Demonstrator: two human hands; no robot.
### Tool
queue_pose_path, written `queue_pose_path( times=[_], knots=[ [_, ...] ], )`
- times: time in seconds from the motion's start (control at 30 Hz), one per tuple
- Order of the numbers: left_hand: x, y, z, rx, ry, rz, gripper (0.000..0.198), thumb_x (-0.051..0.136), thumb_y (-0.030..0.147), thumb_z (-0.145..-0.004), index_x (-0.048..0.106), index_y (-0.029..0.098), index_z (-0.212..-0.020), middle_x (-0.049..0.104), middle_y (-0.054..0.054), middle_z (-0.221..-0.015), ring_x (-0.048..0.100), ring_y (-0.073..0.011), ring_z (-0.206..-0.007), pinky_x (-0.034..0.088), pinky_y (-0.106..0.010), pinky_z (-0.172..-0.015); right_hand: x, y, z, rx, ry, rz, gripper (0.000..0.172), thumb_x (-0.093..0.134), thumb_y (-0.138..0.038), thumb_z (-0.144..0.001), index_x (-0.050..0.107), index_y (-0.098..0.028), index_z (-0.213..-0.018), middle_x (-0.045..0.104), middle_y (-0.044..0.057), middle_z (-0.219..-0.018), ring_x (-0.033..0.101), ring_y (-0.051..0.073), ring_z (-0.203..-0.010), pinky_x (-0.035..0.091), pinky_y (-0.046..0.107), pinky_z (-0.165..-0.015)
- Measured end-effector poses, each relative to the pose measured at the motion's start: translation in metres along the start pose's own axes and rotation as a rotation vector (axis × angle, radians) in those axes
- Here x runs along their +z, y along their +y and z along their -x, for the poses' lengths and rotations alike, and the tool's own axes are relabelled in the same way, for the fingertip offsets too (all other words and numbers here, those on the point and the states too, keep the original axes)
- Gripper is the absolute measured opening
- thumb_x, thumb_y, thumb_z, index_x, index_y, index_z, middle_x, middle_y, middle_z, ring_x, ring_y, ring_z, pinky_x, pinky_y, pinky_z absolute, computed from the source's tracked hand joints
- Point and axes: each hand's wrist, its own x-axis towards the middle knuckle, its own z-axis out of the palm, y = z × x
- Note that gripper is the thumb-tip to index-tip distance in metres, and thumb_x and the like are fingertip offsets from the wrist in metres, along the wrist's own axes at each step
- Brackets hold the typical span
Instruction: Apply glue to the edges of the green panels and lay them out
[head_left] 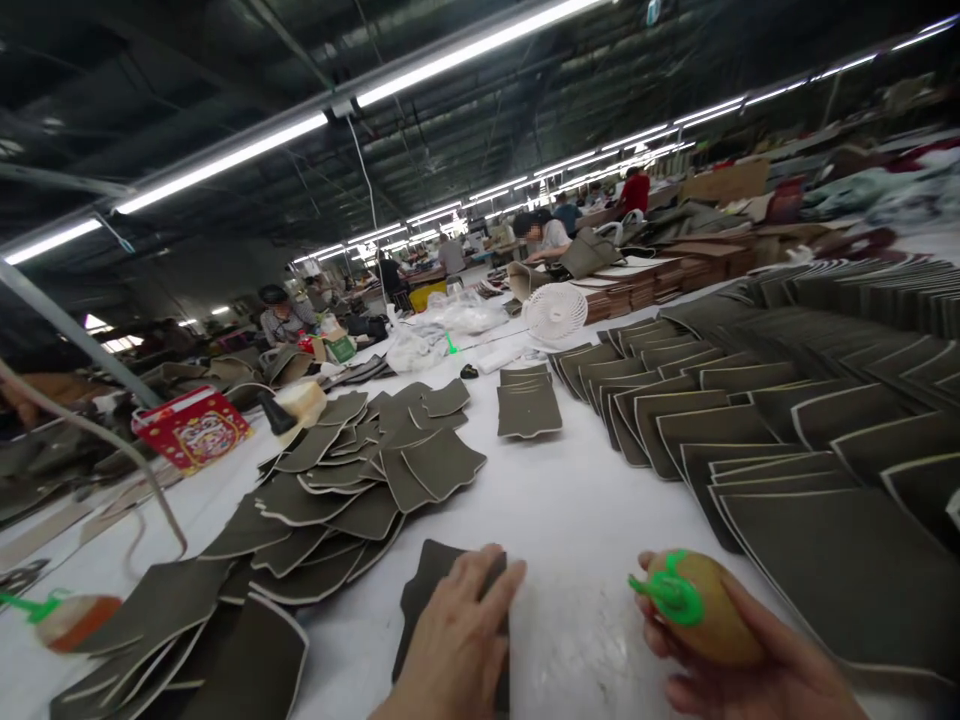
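My left hand (466, 630) lies with its fingers apart on a dark grey-green piece (420, 590) at the bottom middle of the white table (585, 520). To its right, my right hand (772, 650) is wrapped round a yellowish glue bottle (716, 610) with a green nozzle that points left. A heap of similar dark pieces (330, 500) spreads on the left. Overlapping rows of them (780, 430) cover the right side. A small stack (529, 405) sits in the middle, beyond my hands.
A second bottle (79, 620) with a green tip lies at the far left. Behind the heap are a red decorated box (193, 428), a white round basket-like object (555, 314) and plastic bags (450, 325). Several people work farther back.
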Motion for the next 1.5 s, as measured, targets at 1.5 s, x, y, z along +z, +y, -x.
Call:
queue_pose_path(
  times=[1.5],
  knots=[
    [0.011,-0.019,0.002,-0.218,0.051,0.070,0.051,0.037,0.016,-0.078,0.054,0.033,-0.123,0.065,-0.003,-0.091,0.064,-0.0226,-0.081,0.045,-0.032,-0.070,0.071,0.009,-0.043,-0.882,-0.277,1.844,0.035,0.061,-0.034,-0.084,0.045,-0.026,-0.114,0.058,0.006,-0.104,0.059,0.021,-0.089,0.050,0.034,-0.077]
  ],
)
